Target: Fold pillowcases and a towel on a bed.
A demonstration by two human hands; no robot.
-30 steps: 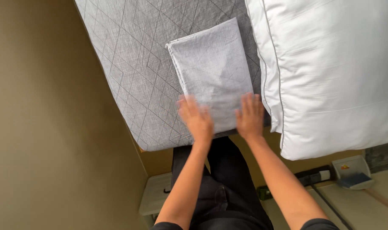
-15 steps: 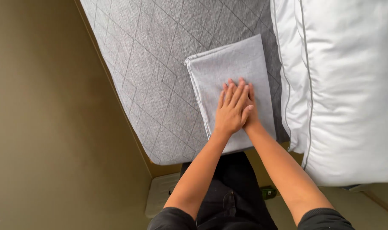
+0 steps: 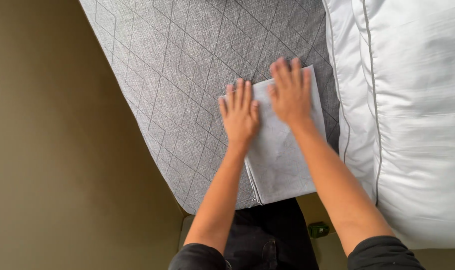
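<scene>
- While both hands lie flat on it, one folded grey cloth (image 3: 282,155) rests on the corner of the grey quilted bed cover (image 3: 187,75), close to the cover's near edge.
- The left hand (image 3: 240,116) presses palm down on the cloth's left far corner, its fingers straight and slightly spread, gripping nothing; the fingertips reach just past the cloth's far edge onto the cover.
- The right hand (image 3: 289,92) presses palm down on the cloth's far edge, beside the left hand and a little further from the body, its fingers also straight and open, holding nothing.
- The two hands sit near each other but do not touch; there is a narrow strip of cloth between them.
- The cloth is a rectangle folded into several layers, whose edges show stacked along its left side; it carries the same faint diamond-line pattern as the cover.
- One white pillow (image 3: 417,115) with a thin grey piped line lies just to the right of the cloth, along its right edge.
- Two bare forearms reach from short black sleeves (image 3: 382,252) at the bottom of the view.
- One small dark green object (image 3: 318,229) lies on the floor below the bed corner; what it is cannot be told.
- A plain olive-brown floor (image 3: 52,150) fills the left side.
</scene>
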